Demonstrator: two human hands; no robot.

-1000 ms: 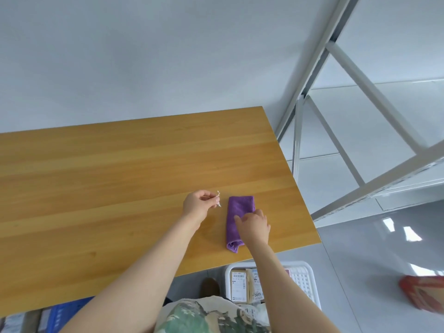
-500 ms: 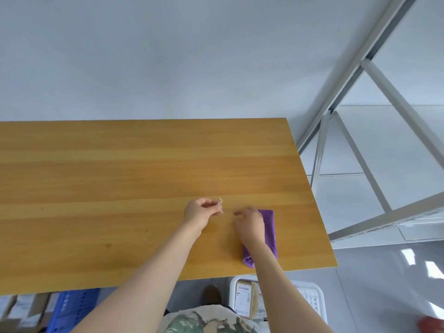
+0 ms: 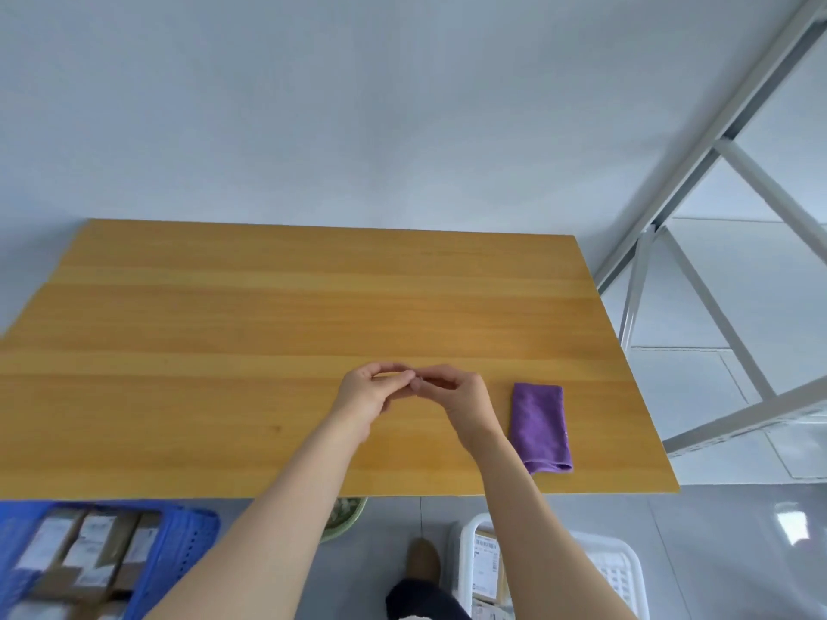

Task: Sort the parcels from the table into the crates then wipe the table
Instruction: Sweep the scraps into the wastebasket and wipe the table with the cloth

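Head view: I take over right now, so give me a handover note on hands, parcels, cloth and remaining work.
Left hand and right hand: fingertips meet above the table, pinching a tiny item, too small to identify.
Parcels sit in the blue crate and the white crate; none on the table.
Purple cloth lies folded near the right edge, untouched.
Sorting looks done; wiping unconfirmed.

We face a plain pale wall [image 3: 358, 105] beyond the wooden worktop [image 3: 268, 306]. On the right we see a white metal rack [image 3: 738, 421], and light glints on the glossy grey floor [image 3: 716, 552].
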